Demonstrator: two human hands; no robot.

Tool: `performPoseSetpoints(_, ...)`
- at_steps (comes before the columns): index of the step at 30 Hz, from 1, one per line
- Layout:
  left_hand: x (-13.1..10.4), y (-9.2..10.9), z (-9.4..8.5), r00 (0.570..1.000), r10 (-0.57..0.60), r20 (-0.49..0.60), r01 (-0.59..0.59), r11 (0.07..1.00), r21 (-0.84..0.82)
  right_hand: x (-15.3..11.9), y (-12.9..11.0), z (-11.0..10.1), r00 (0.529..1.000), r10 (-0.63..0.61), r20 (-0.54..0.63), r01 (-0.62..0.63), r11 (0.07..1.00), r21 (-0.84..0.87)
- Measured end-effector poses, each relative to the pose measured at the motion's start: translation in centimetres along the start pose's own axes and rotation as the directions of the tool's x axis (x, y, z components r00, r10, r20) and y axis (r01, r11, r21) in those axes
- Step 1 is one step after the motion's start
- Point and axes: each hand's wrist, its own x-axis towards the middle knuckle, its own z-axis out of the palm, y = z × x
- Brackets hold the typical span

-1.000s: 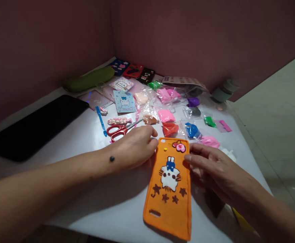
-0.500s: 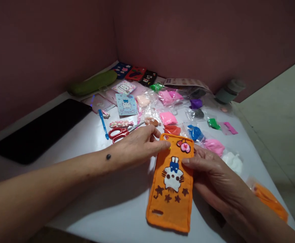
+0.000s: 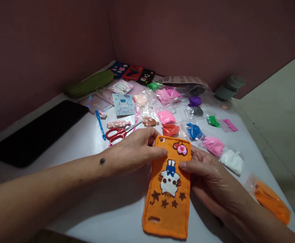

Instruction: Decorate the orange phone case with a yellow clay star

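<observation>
1. A white desk [image 3: 94, 209] is set into a corner of dark pinkish walls [image 3: 48, 44]; pale floor [image 3: 289, 94] is seen to the right.
2. An orange case [image 3: 166, 217] with a cat figure and brown stars is held at the desk's near side; whether the desk is touched by it cannot be told.
3. Its left edge is pinched by the left hand [image 3: 139, 148], thumb on the face; its right edge is gripped likewise by the right hand [image 3: 210, 172].
4. Red-handled scissors [image 3: 115, 135] are noted just beyond the left hand, near a blue tool [image 3: 100, 125].
5. A black slab [image 3: 39, 133] is laid farther left.
6. Beyond the case, a red packet [image 3: 171, 130] and a blue packet [image 3: 194, 131] are spread.
7. A white packet [image 3: 232, 161] and an orange packet [image 3: 272, 202] are placed to the right.
8. The desk beneath the right forearm is hidden.
</observation>
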Motion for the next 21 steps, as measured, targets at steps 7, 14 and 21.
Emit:
performPoseSetpoints(7, -0.45, 0.42, -0.59, 0.998, -0.030, -0.053, 0.034, 0.996, 0.086, -0.06, 0.06, -0.08, 1.000, -0.001, 0.015, 0.000, 0.999, 0.051)
performPoseSetpoints(14, -0.03, 0.17, -0.19, 0.999, -0.030, -0.042, 0.030, 1.000, -0.005, 0.04, 0.15, 0.06, 1.000, 0.002, 0.006, -0.002, 1.000, 0.006)
performPoseSetpoints(21, -0.05, 0.01, 0.32, 1.000, -0.001, 0.017, 0.004, 0.978, -0.208, -0.37, 0.18, 0.46, 1.000, -0.020, 0.021, 0.021, 0.999, -0.026)
